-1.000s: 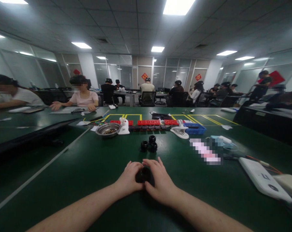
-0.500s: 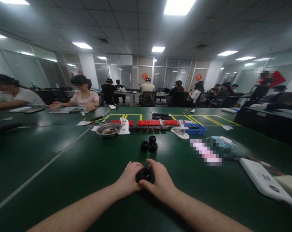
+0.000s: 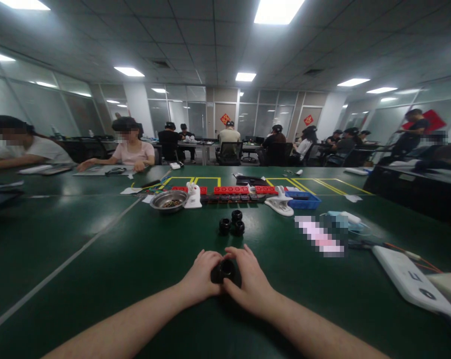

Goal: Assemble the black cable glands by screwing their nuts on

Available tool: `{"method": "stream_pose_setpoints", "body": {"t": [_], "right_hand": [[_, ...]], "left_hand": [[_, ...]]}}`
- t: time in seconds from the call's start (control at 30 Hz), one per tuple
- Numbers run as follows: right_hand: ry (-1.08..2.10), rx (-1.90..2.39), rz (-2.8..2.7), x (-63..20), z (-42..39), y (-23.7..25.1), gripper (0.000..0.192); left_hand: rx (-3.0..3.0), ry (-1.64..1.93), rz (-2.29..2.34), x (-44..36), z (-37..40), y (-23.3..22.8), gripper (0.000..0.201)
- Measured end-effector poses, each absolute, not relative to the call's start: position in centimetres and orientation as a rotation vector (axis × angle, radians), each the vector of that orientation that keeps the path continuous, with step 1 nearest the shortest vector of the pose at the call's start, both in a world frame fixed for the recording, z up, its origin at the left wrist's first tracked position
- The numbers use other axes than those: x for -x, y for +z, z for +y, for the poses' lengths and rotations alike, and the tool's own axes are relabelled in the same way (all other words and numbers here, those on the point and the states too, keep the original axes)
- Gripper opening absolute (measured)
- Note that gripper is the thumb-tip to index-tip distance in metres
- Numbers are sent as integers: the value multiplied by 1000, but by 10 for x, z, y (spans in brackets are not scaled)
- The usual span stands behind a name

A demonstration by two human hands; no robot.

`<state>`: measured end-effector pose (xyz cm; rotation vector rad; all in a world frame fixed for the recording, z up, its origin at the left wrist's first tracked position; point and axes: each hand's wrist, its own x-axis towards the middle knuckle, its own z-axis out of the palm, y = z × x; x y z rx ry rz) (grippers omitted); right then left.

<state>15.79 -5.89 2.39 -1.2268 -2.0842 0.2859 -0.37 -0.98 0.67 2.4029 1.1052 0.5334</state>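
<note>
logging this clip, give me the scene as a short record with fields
setting: shared workroom, long green table
left hand: left hand grips the black ring part from its left side
right hand: right hand grips the same part from its right side
part pose: opening faces up toward the camera
nearby: three black ring parts clustered on the table beyond the hands
further back: metal bowl, row of red blocks, blue tray
right edge: white flat device
others: people seated at the far tables
</note>
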Motion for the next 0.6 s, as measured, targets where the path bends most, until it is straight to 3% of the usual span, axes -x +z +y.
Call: {"method": "stream_pose_setpoints", "body": {"t": [0.23,0.4,0.6], "right_hand": [[319,1264,-2131,-157,-60,26,54],[330,1198,-2226,-159,-62,28,67],[275,1262,-2110,-157,-62,26,63]], "left_hand": [[-2403,522,1107,5,-9,5,46],[-2410,541,1119,4,-8,3,47],[-2416,504,1107,5,-9,6,39]]}}
